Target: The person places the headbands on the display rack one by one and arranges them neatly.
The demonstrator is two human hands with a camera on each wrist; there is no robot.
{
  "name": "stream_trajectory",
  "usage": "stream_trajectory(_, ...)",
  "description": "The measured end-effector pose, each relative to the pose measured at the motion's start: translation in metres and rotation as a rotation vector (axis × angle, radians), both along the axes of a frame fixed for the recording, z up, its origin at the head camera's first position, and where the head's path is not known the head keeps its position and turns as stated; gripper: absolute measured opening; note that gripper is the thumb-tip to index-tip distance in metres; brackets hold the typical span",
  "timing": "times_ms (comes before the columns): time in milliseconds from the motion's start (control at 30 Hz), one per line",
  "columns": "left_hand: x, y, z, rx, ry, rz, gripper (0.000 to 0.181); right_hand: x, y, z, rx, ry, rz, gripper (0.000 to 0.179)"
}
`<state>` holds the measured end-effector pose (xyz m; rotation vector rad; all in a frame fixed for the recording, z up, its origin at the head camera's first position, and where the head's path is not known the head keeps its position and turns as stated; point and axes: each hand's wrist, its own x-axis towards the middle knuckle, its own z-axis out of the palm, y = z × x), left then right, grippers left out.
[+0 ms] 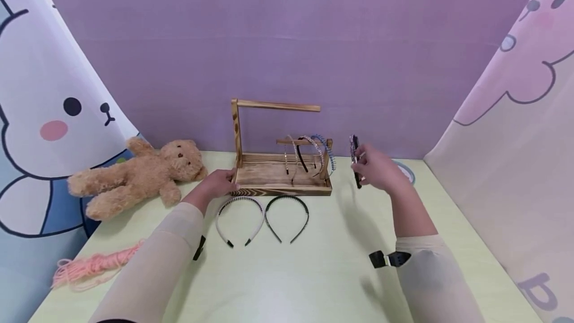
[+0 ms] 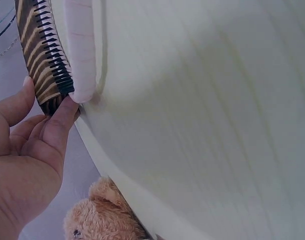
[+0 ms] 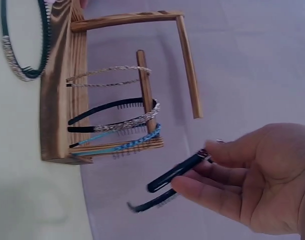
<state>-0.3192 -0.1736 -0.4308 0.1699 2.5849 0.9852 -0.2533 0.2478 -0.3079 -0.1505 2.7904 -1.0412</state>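
A wooden headband rack (image 1: 282, 192) with a tray base stands near the back of the table. My left hand (image 1: 218, 183) grips its left end, thumb and fingers on opposite sides of the corner in the left wrist view. To the right of the rack, my right hand (image 1: 378, 167) pinches a dark, glittery headband (image 3: 175, 172), held up in the air. Three headbands hang on the lower bar, including a blue braided one (image 3: 137, 142) and a black one with a sparkly band (image 3: 127, 122). In front lie a white headband (image 1: 217, 223) and a black headband (image 1: 307, 213).
A brown teddy bear (image 1: 143, 173) lies left of the rack. Pink yarn (image 1: 96, 265) is at the table's front left. Behind my right hand, a round blue-rimmed object (image 1: 410, 173) is partly hidden. A purple cloth (image 1: 287, 39) hangs behind the table.
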Motion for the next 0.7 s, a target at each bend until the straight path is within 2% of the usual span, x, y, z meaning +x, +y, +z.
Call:
stream_trajectory(267, 0.001, -0.001, 0.0, 0.002, 0.031, -0.003, 0.071, -0.029, -0.015, 0.019, -0.003, 0.169, -0.078, 0.042)
stream_trajectory(467, 0.001, 0.0, 0.0, -0.019, 0.06, -0.009, 0.07, -0.054, -0.035, 0.023, 0.01, 0.258, -0.128, 0.04)
stream_trajectory(700, -0.001, 0.0, -0.003, -0.012, 0.053, -0.004, 0.071, -0.075, -0.066, 0.024, -0.081, 0.309, -0.116, 0.039)
